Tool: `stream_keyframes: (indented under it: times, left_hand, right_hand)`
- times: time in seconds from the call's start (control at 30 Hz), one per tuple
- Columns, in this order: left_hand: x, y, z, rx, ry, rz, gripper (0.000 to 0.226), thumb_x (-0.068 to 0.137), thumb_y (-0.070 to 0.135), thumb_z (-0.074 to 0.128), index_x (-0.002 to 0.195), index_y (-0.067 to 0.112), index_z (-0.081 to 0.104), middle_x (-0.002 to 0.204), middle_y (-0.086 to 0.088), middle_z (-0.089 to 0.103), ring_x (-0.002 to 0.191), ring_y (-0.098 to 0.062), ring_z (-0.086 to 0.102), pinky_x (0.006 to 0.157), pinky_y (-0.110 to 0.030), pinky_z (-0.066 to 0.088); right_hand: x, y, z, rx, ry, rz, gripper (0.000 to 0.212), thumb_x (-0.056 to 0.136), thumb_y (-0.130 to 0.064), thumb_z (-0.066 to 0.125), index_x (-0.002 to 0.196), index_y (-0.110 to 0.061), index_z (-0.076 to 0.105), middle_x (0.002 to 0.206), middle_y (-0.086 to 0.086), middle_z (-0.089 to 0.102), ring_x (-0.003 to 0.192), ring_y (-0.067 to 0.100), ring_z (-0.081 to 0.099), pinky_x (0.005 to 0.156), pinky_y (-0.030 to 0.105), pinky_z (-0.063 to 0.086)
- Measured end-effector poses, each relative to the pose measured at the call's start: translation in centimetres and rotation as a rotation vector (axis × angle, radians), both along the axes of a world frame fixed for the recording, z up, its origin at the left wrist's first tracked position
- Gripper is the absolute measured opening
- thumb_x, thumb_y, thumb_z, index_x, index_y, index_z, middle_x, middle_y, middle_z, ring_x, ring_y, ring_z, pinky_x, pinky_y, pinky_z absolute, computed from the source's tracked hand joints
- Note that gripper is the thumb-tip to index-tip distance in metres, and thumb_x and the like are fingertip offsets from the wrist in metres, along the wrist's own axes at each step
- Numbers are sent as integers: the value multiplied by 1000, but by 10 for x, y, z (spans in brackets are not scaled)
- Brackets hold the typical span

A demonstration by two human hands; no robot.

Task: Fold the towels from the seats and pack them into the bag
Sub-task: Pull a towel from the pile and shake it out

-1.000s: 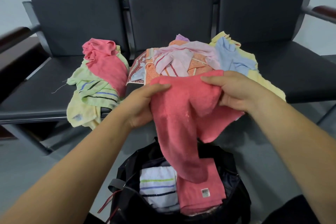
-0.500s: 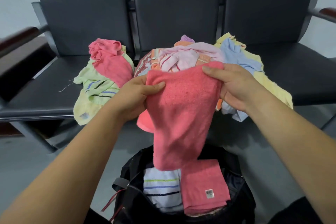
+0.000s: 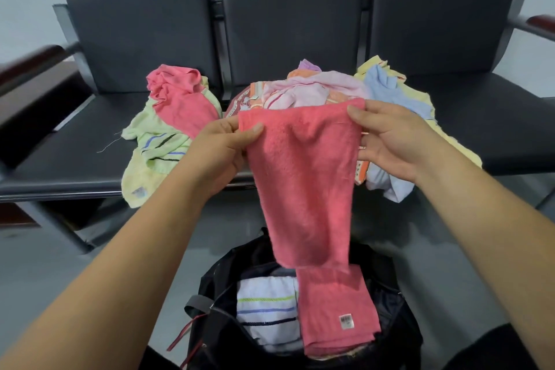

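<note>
While a crumpled heap of green striped and pink towels (image 3: 168,129) lies on the left seat (image 3: 75,159), the left hand (image 3: 222,153) pinches the upper left corner of a pink towel (image 3: 303,177) between thumb and fingers. This towel hangs spread in the air before the seats, its lower edge just above the open black bag (image 3: 405,333) on the floor, where a white striped towel (image 3: 267,309) and a folded pink towel (image 3: 333,309) lie side by side. The right hand (image 3: 390,141) pinches the upper right corner. Behind it, a larger mixed heap (image 3: 387,90) sits on the middle seat.
</note>
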State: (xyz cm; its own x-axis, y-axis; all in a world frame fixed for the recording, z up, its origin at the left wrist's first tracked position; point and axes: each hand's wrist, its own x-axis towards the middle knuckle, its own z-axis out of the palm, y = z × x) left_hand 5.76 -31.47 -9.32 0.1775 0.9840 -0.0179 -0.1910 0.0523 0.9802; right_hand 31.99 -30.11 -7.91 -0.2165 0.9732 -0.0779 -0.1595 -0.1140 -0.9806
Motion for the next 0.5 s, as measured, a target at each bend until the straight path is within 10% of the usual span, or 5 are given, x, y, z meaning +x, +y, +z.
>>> stream_keyframes:
  times: [0.13, 0.3, 0.5]
  left_hand:
    - [-3, -4, 2, 145, 352, 132, 14, 96, 19, 63, 100, 15, 76, 93, -7, 77, 85, -18, 71, 79, -32, 61]
    - [-5, -3, 5, 128, 260, 203, 19, 89, 36, 69, 84, 19, 79, 71, 4, 68, 65, -10, 61, 66, -29, 54]
    - [-1, -10, 13, 259, 270, 137, 12, 99, -3, 52, 103, 0, 63, 55, 15, 65, 48, 5, 57, 52, -6, 43]
  right_hand:
    - [4, 4, -5, 19, -97, -125, 23, 99, -19, 63, 117, -6, 69, 98, 4, 76, 83, 16, 74, 65, 29, 59]
    - [-2, 2, 1, -58, 317, -34, 32, 93, -16, 64, 122, -3, 67, 123, 12, 71, 112, 19, 69, 98, 32, 56]
    - [3, 5, 3, 57, 137, -97, 19, 91, -4, 67, 108, 3, 70, 113, 15, 74, 108, 23, 71, 90, 32, 57]
